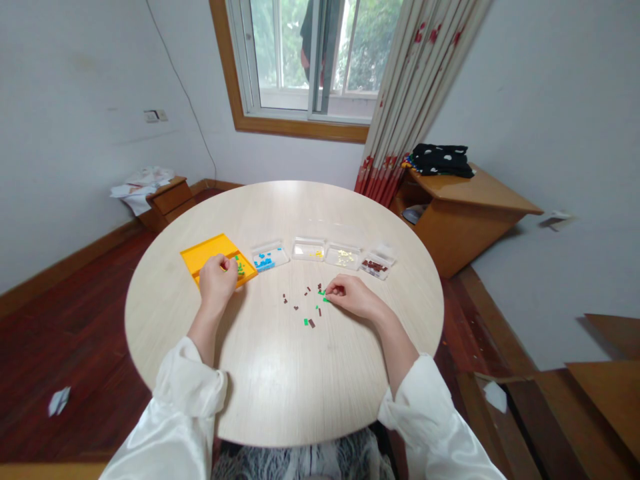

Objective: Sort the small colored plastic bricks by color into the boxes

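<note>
while my left hand [218, 277] curls over the yellow tray [206, 253], my right hand [353, 295] bends beside green pieces [326, 300]. i cannot tell whether either grips anything.

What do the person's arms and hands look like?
The left sleeve and right sleeve are white, loose and a bit shiny, bunched up in folds at their ends. The left hand and right hand wear no gloves.
</note>
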Available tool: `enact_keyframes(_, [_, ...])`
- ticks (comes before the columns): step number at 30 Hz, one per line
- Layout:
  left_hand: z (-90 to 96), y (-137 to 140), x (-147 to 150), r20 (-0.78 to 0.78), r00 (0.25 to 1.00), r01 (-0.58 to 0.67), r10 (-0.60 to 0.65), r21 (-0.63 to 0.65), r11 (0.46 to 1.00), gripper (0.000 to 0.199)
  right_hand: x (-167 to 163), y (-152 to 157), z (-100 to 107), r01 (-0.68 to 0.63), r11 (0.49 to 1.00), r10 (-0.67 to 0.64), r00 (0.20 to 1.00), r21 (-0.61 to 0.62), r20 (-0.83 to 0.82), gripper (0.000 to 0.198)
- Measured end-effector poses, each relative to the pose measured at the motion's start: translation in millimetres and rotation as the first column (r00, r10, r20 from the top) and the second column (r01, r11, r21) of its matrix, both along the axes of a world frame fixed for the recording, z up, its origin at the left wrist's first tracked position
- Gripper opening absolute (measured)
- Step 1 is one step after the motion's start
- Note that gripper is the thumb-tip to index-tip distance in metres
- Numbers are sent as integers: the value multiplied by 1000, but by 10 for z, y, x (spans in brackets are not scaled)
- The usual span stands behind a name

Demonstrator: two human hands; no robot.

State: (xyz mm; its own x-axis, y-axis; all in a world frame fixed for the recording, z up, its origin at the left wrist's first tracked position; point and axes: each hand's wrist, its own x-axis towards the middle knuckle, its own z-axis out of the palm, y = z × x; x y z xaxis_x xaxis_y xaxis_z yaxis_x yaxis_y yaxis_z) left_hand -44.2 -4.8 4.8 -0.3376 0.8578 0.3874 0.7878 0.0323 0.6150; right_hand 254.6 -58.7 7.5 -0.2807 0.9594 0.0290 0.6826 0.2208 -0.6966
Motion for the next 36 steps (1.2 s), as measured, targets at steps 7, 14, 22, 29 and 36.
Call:
enact_keyframes(7, [33, -21, 24, 12, 1000, -5, 4, 24, 1000, 28, 7, 18, -48, -35, 999, 35, 999, -18, -22, 5])
enact_keyframes(14, [17, -12, 60, 50, 998, 42, -44, 52, 998, 26, -6, 20, -65, -65, 998, 65, 998, -24, -12, 11])
enact_keyframes(22, [65, -48, 140, 84, 992, 87, -96, 106, 991, 27, -35, -10, 7, -73, 997, 74, 996, -23, 43, 12])
enact_keyframes(29, [56, -74, 166, 70, 989, 120, -129, 119, 986, 28, -20, 0, -27, -82, 997, 82, 996, -13, 29, 12])
enact_keyframes(36, [90, -104, 206, 84, 986, 139, -144, 65, 988, 29, -19, -16, 9, -50, 998, 50, 999, -34, 5, 11])
